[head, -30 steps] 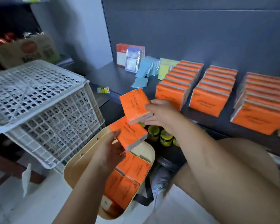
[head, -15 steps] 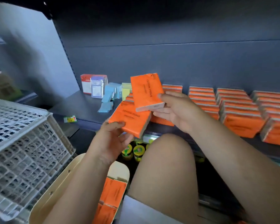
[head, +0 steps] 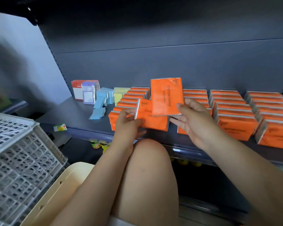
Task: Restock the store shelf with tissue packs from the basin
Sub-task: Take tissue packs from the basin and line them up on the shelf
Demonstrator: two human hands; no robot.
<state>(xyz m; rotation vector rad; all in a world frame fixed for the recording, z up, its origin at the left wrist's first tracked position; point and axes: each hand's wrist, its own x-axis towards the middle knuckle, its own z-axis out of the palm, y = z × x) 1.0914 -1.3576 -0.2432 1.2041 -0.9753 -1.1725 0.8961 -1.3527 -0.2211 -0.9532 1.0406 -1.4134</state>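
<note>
Dark blue-grey metal store shelf (head: 82, 115) spans the far half of the view, back panel upright behind it. White plastic lattice crate (head: 15, 160) at near left, tilted. Cream plastic basin (head: 59, 190) just right of the crate; its inside is hidden by the left forearm and a bare knee (head: 150, 160). Rows of orange tissue packs (head: 235, 115) stand on the shelf from centre to right, running near to far. Left hand (head: 126, 124) grips one orange tissue pack with grey ends (head: 152, 119) at its left end, thumb on top, fingers curled beneath; the pack is low at the shelf's near edge, contact with the shelf not clear. Right hand (head: 193, 121) pinches a second orange pack printed "COTTON TISSUE" (head: 165, 97) at its lower right corner, thumb in front, fingers behind; it is held upright above the shelf, overlapping the first pack. Far left on the shelf: red-and-white card packets (head: 79, 91), pale blue packets (head: 103, 98), yellow packets (head: 119, 93). Small green-and-white price tag (head: 60, 127) on the shelf's near lip.
</note>
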